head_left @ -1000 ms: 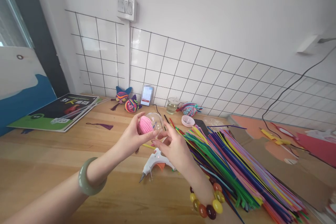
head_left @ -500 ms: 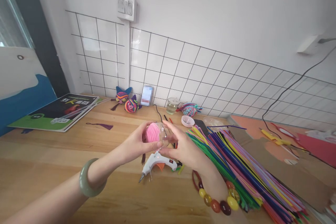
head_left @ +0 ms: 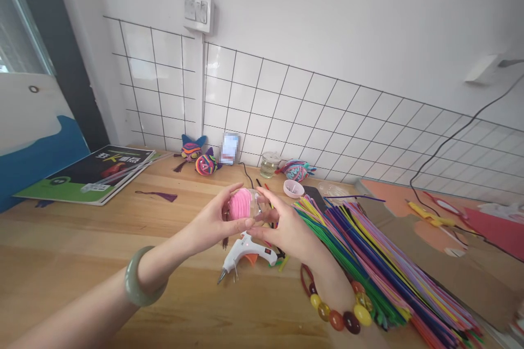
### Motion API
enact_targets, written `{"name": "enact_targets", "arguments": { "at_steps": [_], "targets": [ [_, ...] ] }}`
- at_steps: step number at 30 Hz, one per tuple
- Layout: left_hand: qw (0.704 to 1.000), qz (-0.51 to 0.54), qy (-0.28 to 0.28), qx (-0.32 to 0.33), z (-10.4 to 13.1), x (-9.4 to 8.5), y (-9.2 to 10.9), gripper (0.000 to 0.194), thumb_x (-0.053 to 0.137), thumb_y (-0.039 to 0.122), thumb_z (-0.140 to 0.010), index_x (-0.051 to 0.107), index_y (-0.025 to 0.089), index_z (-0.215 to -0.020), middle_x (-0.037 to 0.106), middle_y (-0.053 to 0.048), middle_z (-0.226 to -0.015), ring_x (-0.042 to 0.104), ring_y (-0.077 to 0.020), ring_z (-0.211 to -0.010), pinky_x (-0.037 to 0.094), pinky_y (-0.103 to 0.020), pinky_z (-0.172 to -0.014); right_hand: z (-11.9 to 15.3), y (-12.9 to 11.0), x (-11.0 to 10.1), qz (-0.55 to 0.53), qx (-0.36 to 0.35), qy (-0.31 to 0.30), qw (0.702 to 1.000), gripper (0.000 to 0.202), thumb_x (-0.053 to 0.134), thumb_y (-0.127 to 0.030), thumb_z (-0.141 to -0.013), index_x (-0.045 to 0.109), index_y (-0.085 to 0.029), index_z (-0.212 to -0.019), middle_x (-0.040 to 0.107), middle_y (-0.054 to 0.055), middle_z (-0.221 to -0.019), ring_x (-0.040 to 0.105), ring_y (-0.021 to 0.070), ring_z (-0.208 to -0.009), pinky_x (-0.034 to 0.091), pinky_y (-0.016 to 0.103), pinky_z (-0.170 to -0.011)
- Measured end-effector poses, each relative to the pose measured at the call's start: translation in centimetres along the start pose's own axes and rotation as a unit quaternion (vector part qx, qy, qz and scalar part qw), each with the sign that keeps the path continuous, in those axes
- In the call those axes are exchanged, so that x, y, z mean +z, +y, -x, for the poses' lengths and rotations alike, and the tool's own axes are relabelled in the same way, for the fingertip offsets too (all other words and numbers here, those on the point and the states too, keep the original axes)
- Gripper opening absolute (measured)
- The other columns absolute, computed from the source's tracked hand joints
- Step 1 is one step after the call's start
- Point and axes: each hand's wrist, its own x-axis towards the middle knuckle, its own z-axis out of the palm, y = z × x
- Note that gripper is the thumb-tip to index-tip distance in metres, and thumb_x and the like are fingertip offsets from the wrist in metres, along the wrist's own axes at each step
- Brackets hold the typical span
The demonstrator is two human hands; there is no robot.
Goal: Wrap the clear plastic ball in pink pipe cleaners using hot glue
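Note:
A clear, rounded piece with fuzzy pink pipe cleaner (head_left: 240, 205) wound about its left part is held up over the table. My left hand (head_left: 218, 216) wraps its left side, thumb along the bottom. On its clear right end, the bent fingers of my right hand (head_left: 283, 223) close in and grip it. Just below the hands lies a white glue gun (head_left: 249, 251) with its nozzle toward the lower left. A dark tassel (head_left: 225, 242) shows beneath my left hand; what it is joined to is hidden.
Bundles of coloured pipe cleaners (head_left: 364, 262) spread across the right. Along the wall stand colourful wrapped figures (head_left: 207, 163), a phone (head_left: 230, 148), a glass jar (head_left: 269, 164) and a pink bowl (head_left: 293, 189). A purple tassel (head_left: 161, 195) and a book (head_left: 88, 172) lie left; a yellow glue gun (head_left: 429, 215) lies far right.
Both hands keep their hold on the pink-wound piece, which has turned very slightly between the fingers. The whole view has shifted a little; nothing else has visibly moved.

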Motion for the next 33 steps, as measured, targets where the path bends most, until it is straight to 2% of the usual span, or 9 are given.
{"name": "enact_targets", "arguments": {
  "at_steps": [4, 7, 10, 13, 17, 25, 29, 33],
  "targets": [
    [1.0, -0.015, 0.017, -0.001, 0.0, 0.1, 0.5, 0.081, 0.077, 0.038, -0.072, 0.038, 0.016, -0.139, 0.06, -0.014, -0.121, 0.062, -0.0261, -0.103, 0.052, -0.039, -0.084, 0.2, -0.3, 0.0, 0.01, -0.007, 0.0, 1.0, 0.083, 0.08, -0.036, -0.073, 0.041, -0.031, -0.146, 0.066, 0.01, -0.124, 0.072, 0.0222, -0.086, 0.061, 0.034, -0.062],
    [0.999, -0.022, 0.034, -0.003, 0.0, 0.2, 0.8, 0.08, 0.077, 0.037, -0.071, 0.038, 0.016, -0.138, 0.062, -0.013, -0.116, 0.063, -0.0252, -0.1, 0.052, -0.039, -0.083, 0.2, -0.2, 0.0, 0.019, -0.012, -0.001, 1.0, 0.087, 0.081, -0.035, -0.073, 0.038, -0.034, -0.148, 0.063, 0.01, -0.131, 0.072, 0.0221, -0.086, 0.062, 0.034, -0.063],
    [0.999, -0.026, 0.039, -0.012, 0.1, 0.3, 1.0, 0.079, 0.075, 0.04, -0.073, 0.037, 0.019, -0.138, 0.063, -0.011, -0.113, 0.064, -0.0245, -0.096, 0.053, -0.037, -0.079, 0.2, 0.2, -0.1, 0.019, -0.039, 0.009, 0.999, 0.093, 0.083, -0.032, -0.069, 0.035, -0.037, -0.149, 0.054, 0.01, -0.142, 0.071, 0.0238, -0.097, 0.062, 0.032, -0.062],
    [0.999, -0.025, 0.034, -0.017, 0.0, 0.4, 1.0, 0.079, 0.075, 0.041, -0.074, 0.034, 0.021, -0.138, 0.062, -0.011, -0.115, 0.064, -0.024, -0.095, 0.054, -0.036, -0.076, 0.0, 0.6, -0.1, 0.009, -0.05, 0.006, 0.999, 0.092, 0.082, -0.029, -0.071, 0.035, -0.038, -0.149, 0.049, 0.01, -0.147, 0.07, 0.0236, -0.102, 0.062, 0.031, -0.065],
    [1.0, -0.015, 0.024, -0.012, 0.0, 0.3, 0.7, 0.08, 0.075, 0.04, -0.073, 0.033, 0.019, -0.138, 0.061, -0.012, -0.116, 0.064, -0.0244, -0.097, 0.054, -0.037, -0.078, -0.1, 0.6, -0.1, 0.001, -0.051, -0.001, 0.999, 0.081, 0.079, -0.027, -0.073, 0.042, -0.037, -0.145, 0.052, 0.009, -0.144, 0.07, 0.0224, -0.1, 0.062, 0.032, -0.067],
    [0.999, 0.044, 0.009, 0.006, -0.2, 0.3, 0.3, 0.093, 0.08, 0.035, -0.069, 0.026, 0.02, -0.144, 0.058, -0.019, -0.133, 0.062, -0.0287, -0.109, 0.053, -0.039, -0.084, 0.0, -0.3, -0.4, -0.008, -0.023, 0.014, 1.0, 0.076, 0.078, -0.029, -0.074, 0.044, -0.033, -0.142, 0.052, 0.01, -0.143, 0.069, 0.0231, -0.1, 0.061, 0.032, -0.064],
    [0.999, 0.041, 0.002, 0.011, -0.2, 0.3, 0.5, 0.085, 0.078, 0.034, -0.073, 0.029, 0.019, -0.141, 0.06, -0.019, -0.13, 0.064, -0.0277, -0.103, 0.054, -0.036, -0.076, 0.0, -0.2, -0.4, -0.007, -0.029, 0.014, 0.999, 0.081, 0.078, -0.029, -0.074, 0.04, -0.033, -0.145, 0.051, 0.01, -0.143, 0.069, 0.0225, -0.1, 0.062, 0.033, -0.067],
    [0.999, 0.036, -0.01, 0.027, -0.2, 0.3, 0.6, 0.072, 0.077, 0.032, -0.075, 0.037, 0.019, -0.134, 0.062, -0.016, -0.124, 0.064, -0.0245, -0.1, 0.054, -0.034, -0.076, 0.0, 0.0, -0.3, 0.001, -0.036, 0.013, 0.999, 0.08, 0.077, -0.029, -0.076, 0.039, -0.034, -0.146, 0.051, 0.009, -0.143, 0.068, 0.0213, -0.101, 0.061, 0.034, -0.073]
  ]
}}
